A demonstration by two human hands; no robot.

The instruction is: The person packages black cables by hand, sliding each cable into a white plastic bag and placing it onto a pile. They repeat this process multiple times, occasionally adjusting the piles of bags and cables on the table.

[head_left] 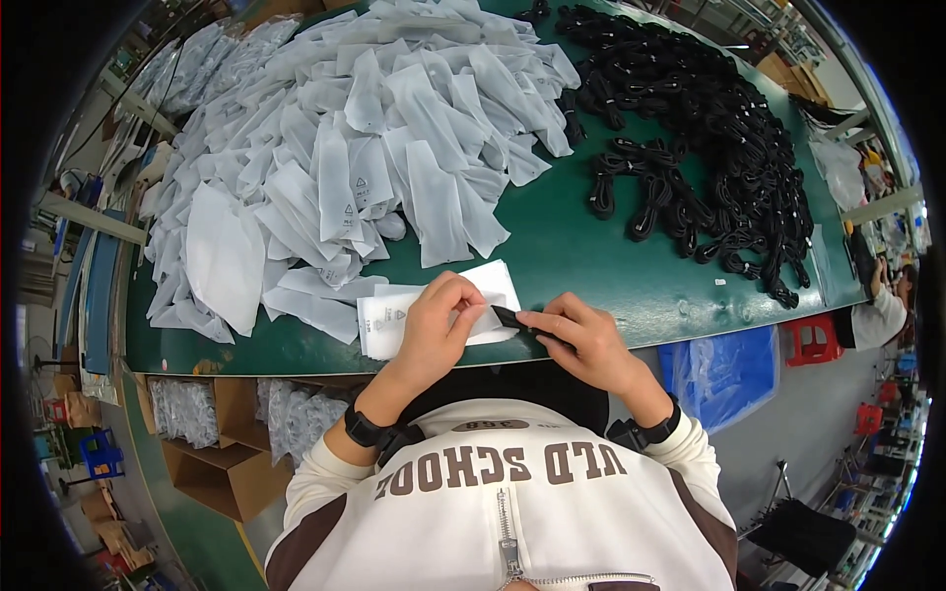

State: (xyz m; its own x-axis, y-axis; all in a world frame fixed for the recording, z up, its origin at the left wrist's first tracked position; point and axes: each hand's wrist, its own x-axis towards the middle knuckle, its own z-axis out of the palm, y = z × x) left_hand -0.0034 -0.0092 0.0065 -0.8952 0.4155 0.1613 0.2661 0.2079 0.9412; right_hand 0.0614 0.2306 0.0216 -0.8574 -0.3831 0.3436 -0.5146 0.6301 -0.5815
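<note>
A small stack of white frosted plastic bags (386, 327) lies at the table's near edge. My left hand (439, 320) rests over the stack, its thumb and fingers closed on the edge of the top bag. Beside it on the right, my right hand (589, 345) grips a folded black cable (506, 316). The cable's tip points left and meets the edge of the bag; I cannot tell how far it reaches inside. The rest of the cable is mostly hidden by my right fingers.
A large heap of filled frosted bags (424, 108) covers the left and middle of the green table (552, 231). Bundled black cables (739, 148) pile up at the right. Below the edge are cardboard boxes (232, 478), a blue bin (724, 379) and a red stool (814, 340).
</note>
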